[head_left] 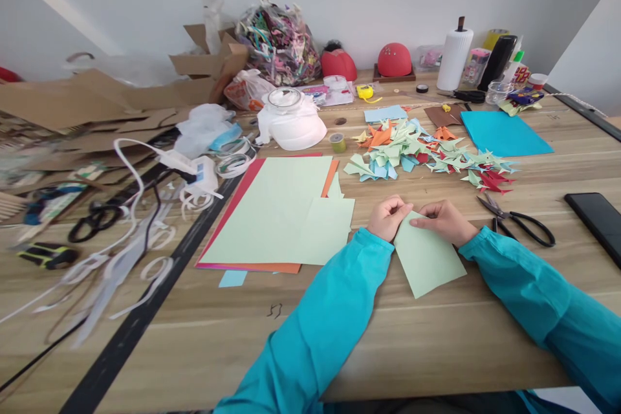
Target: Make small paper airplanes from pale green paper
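Observation:
Both hands hold a sheet of pale green paper (429, 262) by its far end, above the front of the wooden table. My left hand (388, 217) pinches the far left corner. Beside it, my right hand (447, 221) grips the same far edge, thumb on top. The near end of the sheet hangs free toward me, its lower corner pointing left of centre. Left of my hands lies a stack of coloured paper (266, 213), pale green on top, red and orange showing at the edges. Beyond them is a pile of folded paper pieces (402, 145) in green, blue, orange and red.
Black-handled scissors (526, 220) lie right of my right hand, with a phone (599, 220) farther right. Blue paper (504, 132) sits at the back right. Cables, a power strip (201, 174) and cardboard (97, 103) crowd the left. A white bottle (455, 59) stands near the wall.

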`<state>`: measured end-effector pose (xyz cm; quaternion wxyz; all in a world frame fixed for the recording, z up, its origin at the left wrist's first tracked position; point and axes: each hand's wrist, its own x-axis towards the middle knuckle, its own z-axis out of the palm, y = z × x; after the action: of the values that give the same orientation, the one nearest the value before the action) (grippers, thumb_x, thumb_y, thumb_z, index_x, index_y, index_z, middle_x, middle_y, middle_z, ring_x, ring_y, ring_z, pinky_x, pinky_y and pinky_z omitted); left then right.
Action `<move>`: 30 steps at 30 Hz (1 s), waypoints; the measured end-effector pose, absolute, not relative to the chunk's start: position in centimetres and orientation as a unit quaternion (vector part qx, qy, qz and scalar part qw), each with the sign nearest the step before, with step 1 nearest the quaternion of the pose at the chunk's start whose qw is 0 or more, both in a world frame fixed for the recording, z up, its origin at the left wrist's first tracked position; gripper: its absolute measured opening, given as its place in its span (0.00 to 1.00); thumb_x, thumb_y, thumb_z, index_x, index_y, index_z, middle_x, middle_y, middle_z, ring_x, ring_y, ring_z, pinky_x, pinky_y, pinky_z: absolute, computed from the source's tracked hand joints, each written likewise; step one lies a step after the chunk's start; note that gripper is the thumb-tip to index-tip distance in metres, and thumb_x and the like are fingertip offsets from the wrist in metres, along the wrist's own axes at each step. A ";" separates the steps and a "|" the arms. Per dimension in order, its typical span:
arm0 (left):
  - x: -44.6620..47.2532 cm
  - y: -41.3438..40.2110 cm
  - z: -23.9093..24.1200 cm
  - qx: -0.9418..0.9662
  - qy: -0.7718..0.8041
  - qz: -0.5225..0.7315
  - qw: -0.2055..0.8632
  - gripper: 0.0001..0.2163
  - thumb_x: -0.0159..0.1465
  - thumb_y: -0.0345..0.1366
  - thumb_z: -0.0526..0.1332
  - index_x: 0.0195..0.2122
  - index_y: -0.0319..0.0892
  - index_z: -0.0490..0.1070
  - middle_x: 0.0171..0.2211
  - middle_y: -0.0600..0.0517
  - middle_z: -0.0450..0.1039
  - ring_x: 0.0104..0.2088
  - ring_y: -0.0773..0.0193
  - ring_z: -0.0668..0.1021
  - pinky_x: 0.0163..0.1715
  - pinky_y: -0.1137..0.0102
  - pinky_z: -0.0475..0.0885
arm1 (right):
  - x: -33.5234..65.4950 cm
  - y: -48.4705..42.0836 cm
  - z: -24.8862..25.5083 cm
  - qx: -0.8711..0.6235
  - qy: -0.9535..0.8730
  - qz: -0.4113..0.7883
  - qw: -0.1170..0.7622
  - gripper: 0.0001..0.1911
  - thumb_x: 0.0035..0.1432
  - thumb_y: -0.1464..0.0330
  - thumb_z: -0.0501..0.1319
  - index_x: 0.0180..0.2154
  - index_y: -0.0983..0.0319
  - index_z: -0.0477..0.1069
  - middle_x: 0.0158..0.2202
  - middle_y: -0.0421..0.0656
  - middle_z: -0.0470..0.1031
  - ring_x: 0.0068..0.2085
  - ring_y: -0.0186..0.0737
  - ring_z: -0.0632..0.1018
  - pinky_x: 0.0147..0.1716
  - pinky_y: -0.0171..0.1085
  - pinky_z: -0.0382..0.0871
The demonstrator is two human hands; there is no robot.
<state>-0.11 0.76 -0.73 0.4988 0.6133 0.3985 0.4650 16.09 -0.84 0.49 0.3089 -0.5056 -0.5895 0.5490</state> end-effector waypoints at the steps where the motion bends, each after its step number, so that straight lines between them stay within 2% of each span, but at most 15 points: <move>1: -0.1 0.7 -0.7 0.608 0.402 0.464 0.503 0.17 0.56 0.45 0.60 0.17 0.39 0.61 0.20 0.57 0.56 0.23 0.71 0.61 0.24 0.73 0.56 | 16.1 -0.8 0.5 -0.507 -0.585 0.551 0.310 0.16 0.39 0.58 0.68 0.23 0.65 0.72 0.20 0.38 0.71 0.22 0.30 0.68 0.19 0.30 0.59; 4: 0.0 0.6 -0.6 0.600 0.408 0.467 0.505 0.18 0.59 0.47 0.56 0.19 0.38 0.63 0.21 0.56 0.58 0.23 0.71 0.62 0.25 0.73 0.57 | 16.0 -0.8 0.5 -0.517 -0.574 0.555 0.310 0.18 0.38 0.57 0.68 0.23 0.66 0.72 0.21 0.38 0.71 0.22 0.30 0.68 0.20 0.30 0.60; 9: 0.0 0.7 -1.0 0.630 0.389 0.463 0.487 0.14 0.52 0.42 0.64 0.18 0.38 0.65 0.22 0.56 0.59 0.23 0.72 0.62 0.24 0.73 0.56 | 16.0 -0.9 0.8 -0.516 -0.595 0.532 0.312 0.18 0.39 0.56 0.67 0.23 0.66 0.72 0.19 0.37 0.69 0.21 0.29 0.67 0.19 0.30 0.58; 13: -0.1 1.0 -1.1 0.591 0.394 0.501 0.494 0.14 0.52 0.40 0.64 0.16 0.38 0.64 0.20 0.57 0.58 0.23 0.72 0.62 0.24 0.74 0.56 | 16.1 -0.8 1.1 -0.524 -0.595 0.532 0.298 0.18 0.39 0.55 0.67 0.24 0.65 0.73 0.21 0.38 0.73 0.23 0.32 0.71 0.21 0.30 0.62; 17: -0.2 1.2 -0.9 0.499 0.418 0.535 0.538 0.15 0.49 0.43 0.65 0.17 0.38 0.63 0.17 0.59 0.57 0.20 0.74 0.60 0.21 0.75 0.54 | 16.2 -0.8 1.3 -0.539 -0.546 0.571 0.292 0.21 0.39 0.53 0.67 0.27 0.65 0.74 0.23 0.41 0.76 0.24 0.36 0.74 0.21 0.32 0.65; 22: -0.2 1.1 -0.8 0.440 0.423 0.553 0.568 0.15 0.46 0.43 0.67 0.18 0.38 0.65 0.16 0.59 0.61 0.19 0.74 0.63 0.21 0.76 0.57 | 16.1 -0.9 1.5 -0.535 -0.457 0.631 0.327 0.24 0.44 0.49 0.63 0.29 0.66 0.75 0.22 0.44 0.76 0.22 0.37 0.75 0.19 0.33 0.65; 30: -0.2 1.2 -0.6 0.428 0.405 0.568 0.575 0.13 0.46 0.40 0.68 0.16 0.38 0.67 0.17 0.59 0.61 0.20 0.75 0.64 0.22 0.76 0.59 | 16.2 -1.1 1.6 -0.493 -0.432 0.656 0.373 0.18 0.48 0.55 0.62 0.30 0.64 0.76 0.26 0.43 0.78 0.25 0.38 0.77 0.25 0.34 0.68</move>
<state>-0.17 1.16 -0.61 0.5747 0.4279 0.4053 0.5677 16.18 -1.11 1.64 0.3732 -0.4928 -0.4323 0.6565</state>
